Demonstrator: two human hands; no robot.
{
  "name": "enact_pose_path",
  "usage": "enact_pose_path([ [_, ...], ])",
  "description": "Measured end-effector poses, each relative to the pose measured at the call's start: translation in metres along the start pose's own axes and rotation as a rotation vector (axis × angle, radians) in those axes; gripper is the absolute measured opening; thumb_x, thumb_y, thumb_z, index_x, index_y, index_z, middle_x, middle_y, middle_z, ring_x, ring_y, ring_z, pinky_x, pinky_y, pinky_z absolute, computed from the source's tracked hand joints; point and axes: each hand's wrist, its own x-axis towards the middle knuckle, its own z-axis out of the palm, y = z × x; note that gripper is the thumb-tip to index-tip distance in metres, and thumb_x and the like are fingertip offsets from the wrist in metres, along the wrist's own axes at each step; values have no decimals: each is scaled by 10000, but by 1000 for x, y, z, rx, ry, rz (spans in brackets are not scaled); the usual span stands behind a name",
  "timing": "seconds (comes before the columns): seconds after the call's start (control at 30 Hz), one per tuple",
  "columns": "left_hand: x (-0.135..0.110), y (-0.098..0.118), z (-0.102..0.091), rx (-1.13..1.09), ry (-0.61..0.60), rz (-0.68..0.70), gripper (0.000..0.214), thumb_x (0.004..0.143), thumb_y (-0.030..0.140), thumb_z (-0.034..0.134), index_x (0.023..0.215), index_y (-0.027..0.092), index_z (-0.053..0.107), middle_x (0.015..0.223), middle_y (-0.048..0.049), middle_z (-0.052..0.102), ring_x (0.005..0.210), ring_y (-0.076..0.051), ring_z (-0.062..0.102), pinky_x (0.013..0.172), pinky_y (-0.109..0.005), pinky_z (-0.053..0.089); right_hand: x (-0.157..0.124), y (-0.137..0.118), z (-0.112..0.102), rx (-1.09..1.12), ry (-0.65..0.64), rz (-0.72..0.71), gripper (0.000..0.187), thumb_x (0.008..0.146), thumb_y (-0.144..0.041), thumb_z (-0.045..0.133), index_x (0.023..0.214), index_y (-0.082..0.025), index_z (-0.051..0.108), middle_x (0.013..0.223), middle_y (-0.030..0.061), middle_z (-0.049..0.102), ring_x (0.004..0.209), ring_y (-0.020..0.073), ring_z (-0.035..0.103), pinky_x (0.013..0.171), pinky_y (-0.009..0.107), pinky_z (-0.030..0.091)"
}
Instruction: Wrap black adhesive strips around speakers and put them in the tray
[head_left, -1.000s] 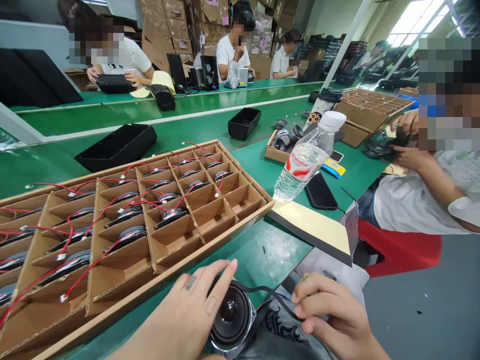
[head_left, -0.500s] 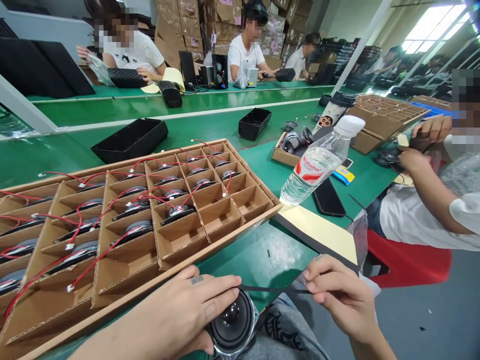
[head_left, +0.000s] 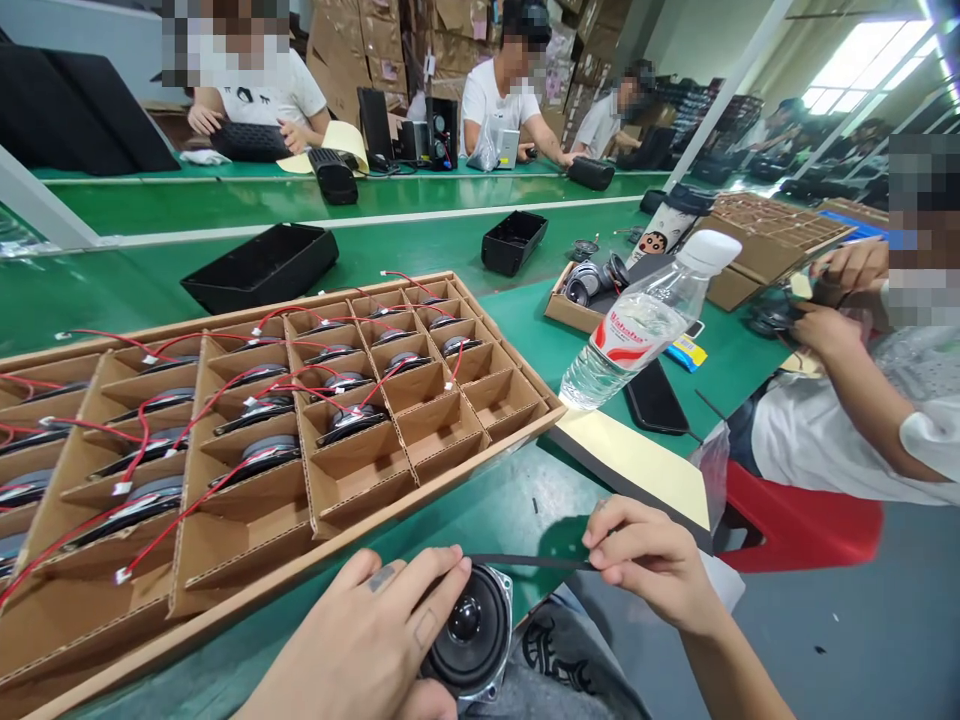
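My left hand (head_left: 367, 625) grips a round black speaker driver (head_left: 480, 640) with a metal frame, at the table's front edge above my lap. Its fingertips press one end of a thin black strip (head_left: 529, 562) against the speaker's upper rim. The strip's other end is pinched between the thumb and fingers of my right hand (head_left: 649, 560). Between the hands the strip runs nearly straight. To the left lies a divided cardboard tray (head_left: 450, 470); several speakers with red wires (head_left: 352, 420) stand in its cells.
A water bottle (head_left: 637, 330) leans beside a dark phone (head_left: 656, 398) and a cream-yellow sheet stack (head_left: 645, 465). Black housings (head_left: 259, 268) lie on the green bench. A small box of speakers (head_left: 570, 310) sits behind the bottle. A co-worker (head_left: 840, 400) works at the right.
My right hand has moved slightly left and up, closer to the speaker, with the strip. Left fingertips shifted a little along the rim. Across the bench, one person's hands lowered onto a black housing.
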Motion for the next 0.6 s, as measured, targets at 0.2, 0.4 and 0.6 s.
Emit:
enact_pose_path([
  [0.2,0,-1,7,-97,-37,-31,831,461,520,828,1175,204,546,1136,12,615,869,-157,613,685,-260,488,-15,-3,2,1,-51,42,63,814,-176,634,846,-209,677,783,36,587,707,122,584,640,228,503],
  [0.4,-2,-5,17,-180,-68,24,815,537,451,830,1236,192,503,1156,-31,602,770,-197,602,656,-309,477,-21,-11,7,-22,-99,52,42,828,-178,620,846,-193,655,773,32,572,671,102,574,618,203,484],
  [0.6,6,-6,13,-277,-234,-34,781,590,339,807,1279,264,447,1163,-34,588,750,-208,591,684,-333,492,-26,-15,15,-23,-106,35,27,835,-197,618,822,-181,635,751,32,582,676,104,577,602,202,463],
])
